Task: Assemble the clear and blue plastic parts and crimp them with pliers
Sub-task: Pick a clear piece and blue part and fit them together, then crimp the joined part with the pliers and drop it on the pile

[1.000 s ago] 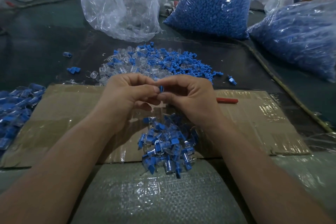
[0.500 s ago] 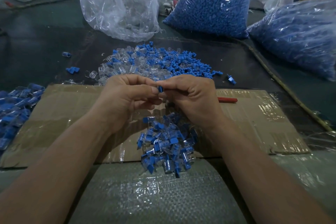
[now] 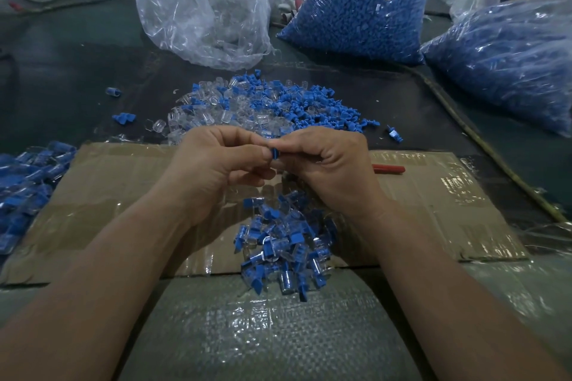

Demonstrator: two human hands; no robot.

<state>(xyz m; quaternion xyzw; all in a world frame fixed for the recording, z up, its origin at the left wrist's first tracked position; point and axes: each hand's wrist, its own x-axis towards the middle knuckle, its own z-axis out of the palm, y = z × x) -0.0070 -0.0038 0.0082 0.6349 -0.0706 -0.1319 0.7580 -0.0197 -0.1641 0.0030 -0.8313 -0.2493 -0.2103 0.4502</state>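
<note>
My left hand (image 3: 216,164) and my right hand (image 3: 334,164) meet fingertip to fingertip above the cardboard sheet (image 3: 108,195). Between them they pinch a small blue plastic part (image 3: 274,154); any clear part with it is hidden by the fingers. A heap of loose clear and blue parts (image 3: 260,105) lies just beyond the hands. Below the hands sits a pile of joined clear-and-blue pieces (image 3: 284,244). A red handle (image 3: 389,169), perhaps of the pliers, sticks out from behind my right hand.
A clear bag of clear parts (image 3: 204,3) stands at the back. Two bags of blue parts (image 3: 365,0) (image 3: 507,65) stand at the back right. More joined pieces (image 3: 24,189) lie at the left edge. A woven plastic sheet (image 3: 263,334) covers the near side.
Both hands have stayed together at the same spot, with only small finger shifts around the blue part.
</note>
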